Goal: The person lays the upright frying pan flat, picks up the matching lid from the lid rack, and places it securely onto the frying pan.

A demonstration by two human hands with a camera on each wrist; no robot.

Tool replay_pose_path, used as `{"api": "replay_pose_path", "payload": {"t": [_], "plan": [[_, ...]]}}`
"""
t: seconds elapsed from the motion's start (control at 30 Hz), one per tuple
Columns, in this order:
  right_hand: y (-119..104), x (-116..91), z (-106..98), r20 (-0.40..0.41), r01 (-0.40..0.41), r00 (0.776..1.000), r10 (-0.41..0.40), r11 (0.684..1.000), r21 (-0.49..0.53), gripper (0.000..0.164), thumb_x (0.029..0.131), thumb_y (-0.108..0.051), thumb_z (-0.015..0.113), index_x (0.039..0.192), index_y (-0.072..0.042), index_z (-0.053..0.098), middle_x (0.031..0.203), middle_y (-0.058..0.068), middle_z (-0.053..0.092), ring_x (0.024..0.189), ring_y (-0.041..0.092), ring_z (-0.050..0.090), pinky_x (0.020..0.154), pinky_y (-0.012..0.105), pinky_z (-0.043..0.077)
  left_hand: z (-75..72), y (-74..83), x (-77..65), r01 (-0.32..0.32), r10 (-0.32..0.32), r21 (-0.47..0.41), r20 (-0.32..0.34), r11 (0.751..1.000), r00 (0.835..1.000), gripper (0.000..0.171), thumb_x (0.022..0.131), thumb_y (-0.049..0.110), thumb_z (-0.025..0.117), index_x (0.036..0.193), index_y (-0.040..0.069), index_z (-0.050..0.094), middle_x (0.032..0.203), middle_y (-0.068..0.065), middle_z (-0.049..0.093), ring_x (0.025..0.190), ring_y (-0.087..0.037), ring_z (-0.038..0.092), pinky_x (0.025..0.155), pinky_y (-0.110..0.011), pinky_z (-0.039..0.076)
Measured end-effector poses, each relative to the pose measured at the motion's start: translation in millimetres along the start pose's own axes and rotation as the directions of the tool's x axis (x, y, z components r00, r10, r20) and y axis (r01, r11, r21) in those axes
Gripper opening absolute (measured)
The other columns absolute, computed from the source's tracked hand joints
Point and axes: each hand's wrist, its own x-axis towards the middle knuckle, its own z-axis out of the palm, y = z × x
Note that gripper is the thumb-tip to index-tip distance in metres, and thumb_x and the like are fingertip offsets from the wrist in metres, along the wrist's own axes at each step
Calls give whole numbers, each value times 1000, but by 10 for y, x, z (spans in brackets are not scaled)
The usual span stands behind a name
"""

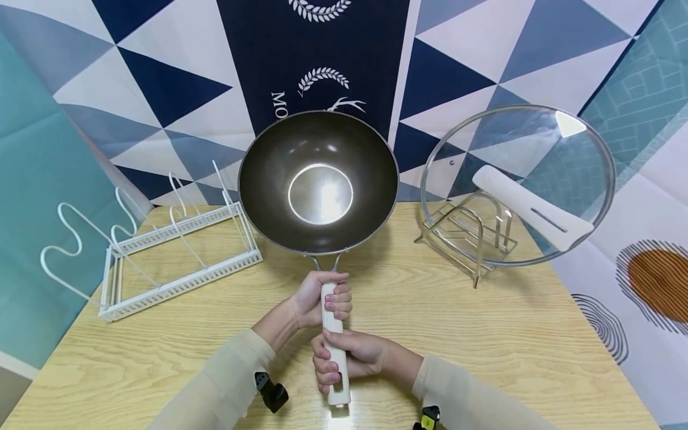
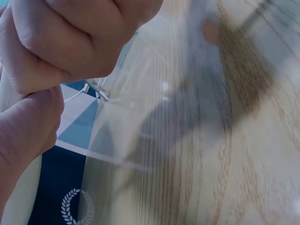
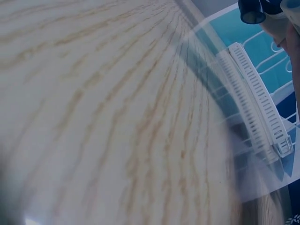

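The left hand and, nearer, the right hand grasp the handle of the wok. Over the counter, between white rack at left and glass lid at right, its long axis runs near-far, handle pointing near.

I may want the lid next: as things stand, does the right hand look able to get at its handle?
Not immediately, it seems: the right hand grips the pan handle. Once free, probably yes: the lid handle faces the person, with nothing visible covering it.
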Motion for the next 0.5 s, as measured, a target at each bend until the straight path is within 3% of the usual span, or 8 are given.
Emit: {"api": "replay_pose_path", "payload": {"t": [0.5], "plan": [[57,-83,19,5,1,1000,-2,999,39,37,98,-55,23,86,-26,43,74,-16,44,69,1,45,84,24,41,-5,-112,66,-2,1,-11,-24,1000,1000,39,101,26,21,63,20,31,48,13,34,41,0,38,52,-14,32]]}}
